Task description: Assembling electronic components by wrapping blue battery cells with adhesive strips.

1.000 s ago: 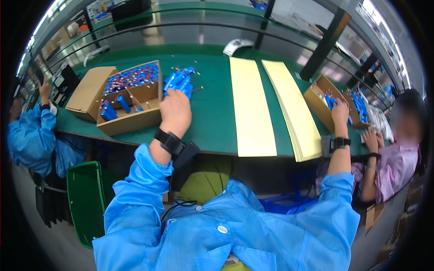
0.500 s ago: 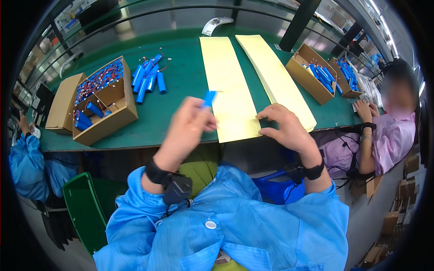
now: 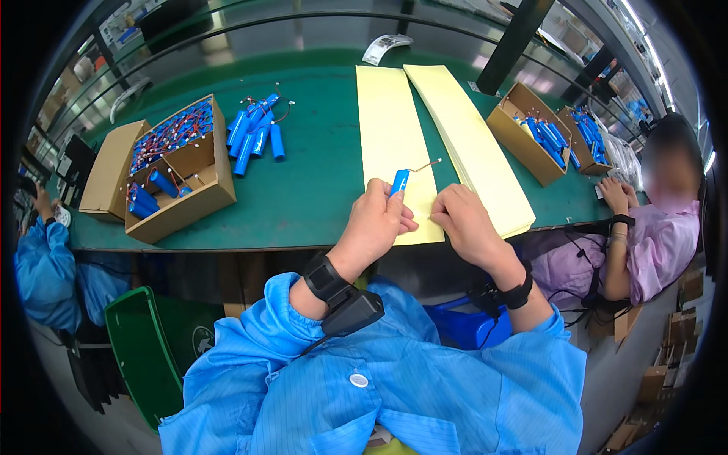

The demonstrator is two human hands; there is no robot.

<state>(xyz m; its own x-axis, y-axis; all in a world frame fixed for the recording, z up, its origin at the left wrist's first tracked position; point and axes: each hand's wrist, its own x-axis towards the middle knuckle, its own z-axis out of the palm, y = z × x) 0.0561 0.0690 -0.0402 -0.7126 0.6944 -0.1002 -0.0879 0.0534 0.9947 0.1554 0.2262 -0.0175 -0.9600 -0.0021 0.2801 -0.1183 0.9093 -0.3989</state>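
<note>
Held upright between thumb and fingers of my left hand (image 3: 379, 216) is a blue cylindrical battery (image 3: 400, 180), whose thin wire ends in a small white connector. It is over the near part of a long yellow sheet (image 3: 393, 121) on the table. At that sheet's near right edge, my right hand (image 3: 466, 224) has its fingers curled in and its thumb pressed against them, pinching the sheet's edge; the fingertips are partly hidden. A thick stack of similar yellow sheets (image 3: 462, 121) lies just right of it.
Several loose wired batteries (image 3: 254, 136) lie left on the green table (image 3: 318, 167). Beyond them stands a divided cardboard box (image 3: 205, 205) of batteries. Two more battery boxes, one nearer (image 3: 504, 129), stand right. A co-worker in pink (image 3: 652, 250) sits right, another in blue (image 3: 49, 265) left.
My left hand has brought the battery rightward and nearer to my right hand, and its wire now shows. My right hand's fingers have closed together at the sheet's edge.
</note>
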